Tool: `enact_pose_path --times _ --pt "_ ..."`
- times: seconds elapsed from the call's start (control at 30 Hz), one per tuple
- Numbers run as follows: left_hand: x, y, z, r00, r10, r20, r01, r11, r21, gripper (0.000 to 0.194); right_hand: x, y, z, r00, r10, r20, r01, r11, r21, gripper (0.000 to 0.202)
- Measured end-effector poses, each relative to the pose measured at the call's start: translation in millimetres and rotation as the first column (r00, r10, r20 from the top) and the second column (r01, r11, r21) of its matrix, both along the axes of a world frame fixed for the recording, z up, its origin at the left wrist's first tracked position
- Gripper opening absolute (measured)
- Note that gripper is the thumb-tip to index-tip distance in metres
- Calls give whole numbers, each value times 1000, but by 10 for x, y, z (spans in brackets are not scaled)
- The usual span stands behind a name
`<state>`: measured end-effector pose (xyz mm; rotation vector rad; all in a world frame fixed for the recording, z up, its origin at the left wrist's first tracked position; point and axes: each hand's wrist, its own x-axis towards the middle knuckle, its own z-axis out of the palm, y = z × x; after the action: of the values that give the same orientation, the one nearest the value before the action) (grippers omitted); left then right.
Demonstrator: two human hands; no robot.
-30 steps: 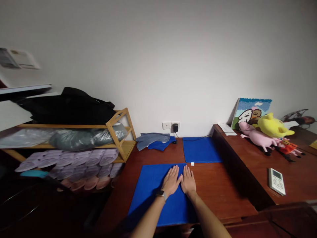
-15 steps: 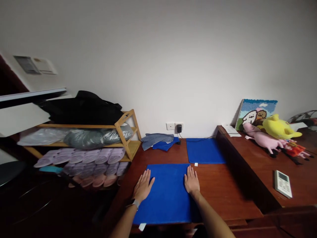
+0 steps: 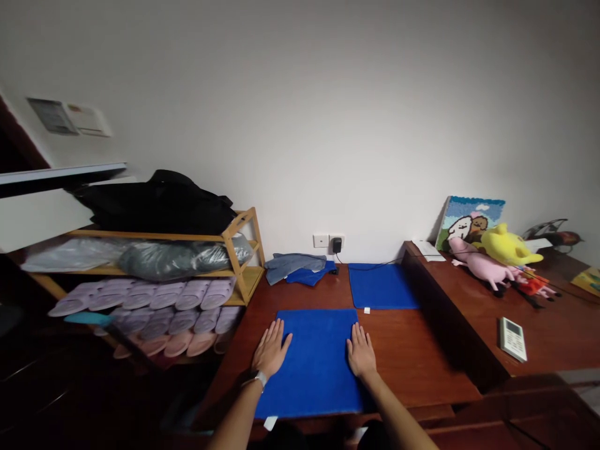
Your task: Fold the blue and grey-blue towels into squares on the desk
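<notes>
A blue cloth (image 3: 314, 369) lies spread flat on the brown wooden table (image 3: 407, 362), with a white tag at its near left corner. My left hand (image 3: 272, 351) rests flat over the cloth's left edge, fingers stretched forward and thumb out over the blue. On the opposite edge lies my right hand (image 3: 361, 351), also flat with its fingers extended. Neither hand grips anything. Behind and to the right is a second flat blue cloth (image 3: 384, 287). A crumpled grey cloth (image 3: 293, 265) and a crumpled blue cloth (image 3: 309, 275) lie together at the back by the wall.
A shoe rack (image 3: 244, 281) with lilac slippers (image 3: 169, 297) and a black bag (image 3: 159, 203) stands left. On the higher right surface are a remote control (image 3: 512, 339), a pink plush toy (image 3: 482, 262) and a yellow plush toy (image 3: 509, 245). A black plug (image 3: 336, 245) sits in the wall socket.
The camera view has turned slightly to the right, shifting the right-hand objects leftward. Both hands stay flat on the cloth's side edges, and the cloth looks unchanged.
</notes>
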<state>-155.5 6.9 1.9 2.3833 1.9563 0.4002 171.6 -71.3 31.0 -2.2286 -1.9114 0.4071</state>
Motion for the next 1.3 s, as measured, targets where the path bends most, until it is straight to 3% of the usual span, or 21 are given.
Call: enact_pose_path --times 0.13,0.2,0.3,0.4,0.47,0.53,0.63,0.8,0.9,1.0,1.17,1.3 --pt "-22 10 73 999 -5 -34 5 1000 -1 74 -2 -18 -24 1000 6 -13 -6 999 33 67" --pt "133 -37 153 997 -73 -40 75 996 49 72 -4 -8 -35 1000 6 -20 -5 999 41 67" --pt "710 -196 237 964 -266 -14 265 952 151 67 -1 -2 -44 999 4 -32 -2 998 57 67" --pt "1464 -380 191 902 -431 25 426 899 102 66 14 -10 -44 1000 14 -24 -12 998 61 66" --pt "1813 -455 103 895 -443 44 442 897 28 66 24 -14 -46 999 34 -14 -33 998 52 65" --pt "1914 -474 14 910 -412 48 414 910 -27 67 30 -11 -53 999 46 -11 -46 998 41 65" --pt "1597 -426 -58 945 -326 28 327 945 -35 69 31 -2 -67 999 30 -22 -29 998 58 65" --pt "534 -360 -40 996 -84 -27 83 996 -34 75 29 -11 -67 1000 18 -26 -16 998 60 67" --pt "117 -389 -33 999 -10 -34 10 1000 -14 77 25 -24 -35 999 20 -25 -19 999 38 68" --pt "5 -425 -30 1000 3 -14 -3 1000 -1 78 9 -28 40 1000 15 -4 -15 1000 14 68" --pt "80 -438 6 1000 6 -4 -6 1000 21 77 -36 -98 186 1000 13 20 -12 998 -54 67" --pt "107 -429 25 1000 14 -17 -14 1000 0 80 -54 -295 163 1000 -1 3 1 1000 -31 68"
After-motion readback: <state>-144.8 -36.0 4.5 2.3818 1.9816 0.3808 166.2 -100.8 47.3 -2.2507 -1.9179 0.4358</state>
